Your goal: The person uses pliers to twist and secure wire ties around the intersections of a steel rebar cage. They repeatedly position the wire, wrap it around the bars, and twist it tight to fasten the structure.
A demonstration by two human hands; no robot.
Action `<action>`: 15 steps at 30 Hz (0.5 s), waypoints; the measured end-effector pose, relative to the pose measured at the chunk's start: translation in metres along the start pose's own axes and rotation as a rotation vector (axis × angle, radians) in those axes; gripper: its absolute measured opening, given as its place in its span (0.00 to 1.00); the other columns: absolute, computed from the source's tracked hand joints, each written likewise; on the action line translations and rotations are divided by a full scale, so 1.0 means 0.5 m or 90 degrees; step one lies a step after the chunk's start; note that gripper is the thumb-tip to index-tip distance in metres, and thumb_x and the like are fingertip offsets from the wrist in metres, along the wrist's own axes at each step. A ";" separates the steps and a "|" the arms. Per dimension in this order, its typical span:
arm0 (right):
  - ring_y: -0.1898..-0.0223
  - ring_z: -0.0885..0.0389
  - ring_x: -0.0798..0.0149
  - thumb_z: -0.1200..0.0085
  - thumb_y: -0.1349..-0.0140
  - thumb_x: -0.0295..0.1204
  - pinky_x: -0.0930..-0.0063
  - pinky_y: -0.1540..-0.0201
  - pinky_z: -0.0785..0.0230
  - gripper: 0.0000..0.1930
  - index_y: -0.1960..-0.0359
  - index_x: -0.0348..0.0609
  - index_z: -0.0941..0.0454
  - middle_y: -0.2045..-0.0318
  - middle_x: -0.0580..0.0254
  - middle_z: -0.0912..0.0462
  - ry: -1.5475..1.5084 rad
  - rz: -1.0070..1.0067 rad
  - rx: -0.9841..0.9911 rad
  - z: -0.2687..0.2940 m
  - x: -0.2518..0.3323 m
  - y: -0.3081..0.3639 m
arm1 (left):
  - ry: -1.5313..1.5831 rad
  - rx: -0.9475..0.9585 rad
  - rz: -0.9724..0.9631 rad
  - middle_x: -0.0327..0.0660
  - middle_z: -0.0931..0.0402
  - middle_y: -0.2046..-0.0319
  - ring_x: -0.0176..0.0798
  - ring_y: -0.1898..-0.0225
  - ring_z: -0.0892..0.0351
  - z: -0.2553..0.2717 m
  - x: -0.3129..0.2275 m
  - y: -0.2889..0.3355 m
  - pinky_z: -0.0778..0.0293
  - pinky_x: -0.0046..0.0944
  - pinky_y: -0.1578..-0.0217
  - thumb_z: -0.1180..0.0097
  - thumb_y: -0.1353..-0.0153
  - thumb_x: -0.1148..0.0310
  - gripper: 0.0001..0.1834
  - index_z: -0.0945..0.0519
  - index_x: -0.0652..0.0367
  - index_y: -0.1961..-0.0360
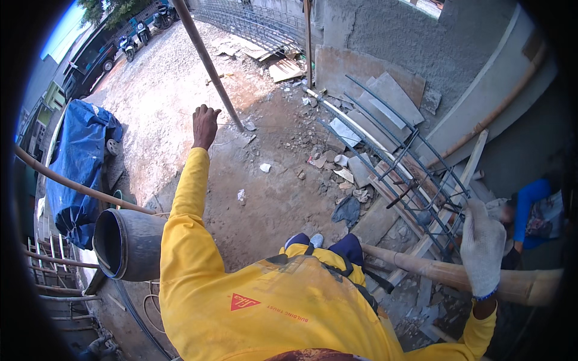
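Observation:
My bare left hand (pixel 206 126) is stretched out ahead, its fingers curled over; whatever may be in them is hidden. A slanted pole (pixel 211 66) stands just to its right. Below that forearm, a black bucket (pixel 139 245) lies tipped on its side, its mouth facing left. On the right, my right hand (pixel 481 249) wears a whitish knitted glove. Its wrist crosses over a thick bamboo pole (pixel 421 265), and its fingers are too bunched and foreshortened to read. Close by that glove is a rebar cage (pixel 415 174).
Rubble and broken boards (pixel 355 168) lie on the dirt floor beside a grey plastered wall (pixel 385 42). A blue tarp (pixel 78 168) covers something at left, near another bamboo pole (pixel 78 186). At far right, a person in a blue sleeve (pixel 530 207) bends low.

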State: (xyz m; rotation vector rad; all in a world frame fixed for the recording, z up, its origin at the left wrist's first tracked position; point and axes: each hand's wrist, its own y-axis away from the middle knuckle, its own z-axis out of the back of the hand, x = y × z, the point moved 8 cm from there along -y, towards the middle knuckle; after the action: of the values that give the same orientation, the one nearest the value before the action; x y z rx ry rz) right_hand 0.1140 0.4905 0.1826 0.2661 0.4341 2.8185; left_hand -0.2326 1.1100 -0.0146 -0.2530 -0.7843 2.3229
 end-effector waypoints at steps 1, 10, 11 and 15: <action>0.71 0.12 0.53 0.40 0.34 0.27 0.58 0.67 0.18 0.12 0.51 0.36 0.17 0.64 0.52 0.14 0.137 -0.045 -0.067 0.020 -0.011 0.000 | 0.004 0.005 0.014 0.49 0.23 0.61 0.55 0.52 0.26 -0.002 0.006 0.003 0.27 0.52 0.49 0.39 0.31 0.68 0.08 0.12 0.60 0.58; 0.69 0.12 0.63 0.44 0.25 0.34 0.67 0.54 0.14 0.16 0.48 0.28 0.20 0.72 0.57 0.14 -0.174 0.193 0.034 0.002 0.032 0.033 | 0.040 0.007 0.022 0.55 0.24 0.54 0.59 0.48 0.26 -0.031 0.036 0.014 0.27 0.55 0.47 0.39 0.26 0.63 0.17 0.17 0.70 0.65; 0.68 0.11 0.61 0.43 0.26 0.35 0.67 0.55 0.14 0.18 0.48 0.28 0.21 0.71 0.55 0.13 0.006 0.092 0.074 -0.023 0.010 0.028 | 0.035 -0.038 0.026 0.54 0.24 0.54 0.59 0.49 0.26 -0.025 0.040 0.017 0.27 0.54 0.47 0.40 0.28 0.66 0.13 0.16 0.68 0.62; 0.63 0.10 0.60 0.46 0.24 0.34 0.65 0.59 0.15 0.18 0.43 0.29 0.22 0.65 0.52 0.13 -0.271 0.380 0.274 -0.044 0.086 0.061 | 0.004 -0.018 0.066 0.55 0.24 0.56 0.60 0.50 0.26 -0.045 0.066 0.025 0.26 0.53 0.47 0.43 0.29 0.73 0.09 0.13 0.65 0.56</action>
State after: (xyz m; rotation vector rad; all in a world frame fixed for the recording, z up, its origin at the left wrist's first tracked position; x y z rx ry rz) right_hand 0.0613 0.4695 0.1777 1.2398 0.9882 3.0428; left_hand -0.2560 1.1344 -0.0393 -0.3198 -0.8198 2.4082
